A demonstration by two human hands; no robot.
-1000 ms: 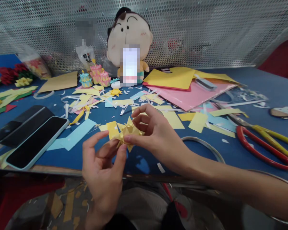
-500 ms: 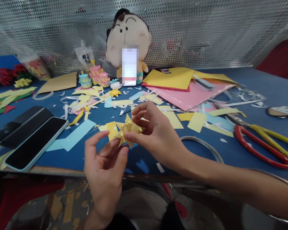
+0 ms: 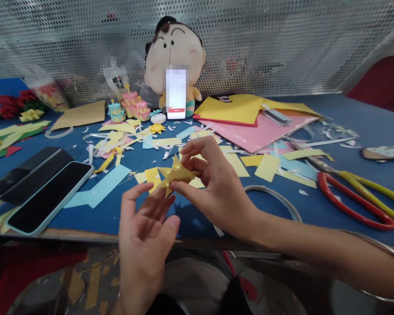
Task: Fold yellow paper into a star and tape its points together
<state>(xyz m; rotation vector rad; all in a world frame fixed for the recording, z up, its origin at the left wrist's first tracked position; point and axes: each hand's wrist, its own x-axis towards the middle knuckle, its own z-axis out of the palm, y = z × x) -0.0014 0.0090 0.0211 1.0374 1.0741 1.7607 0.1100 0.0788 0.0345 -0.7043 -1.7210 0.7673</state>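
Observation:
A folded yellow paper star (image 3: 176, 176) with several pointed tips is held above the table. My right hand (image 3: 218, 186) pinches it between the thumb in front and the fingers behind, which are partly hidden. Below and to the left, my left hand (image 3: 147, 234) is open, palm up, its thumb apart from the fingers. Its fingertips reach the star's lower left side; whether they touch it I cannot tell. Behind the star, a darker yellow paper strip (image 3: 153, 178) lies on the table.
A black-screened phone (image 3: 51, 197) lies left, beside blue paper strips (image 3: 109, 186). Scissors (image 3: 354, 199) with red and yellow handles lie right. Behind are paper scraps, small paper cakes (image 3: 131, 105), a lit phone (image 3: 176, 94) against a plush doll (image 3: 180, 43), and yellow sheets (image 3: 231, 109).
My left thumb has moved down and away from the star, so the left hand is more open. The star has tilted slightly in my right hand's pinch.

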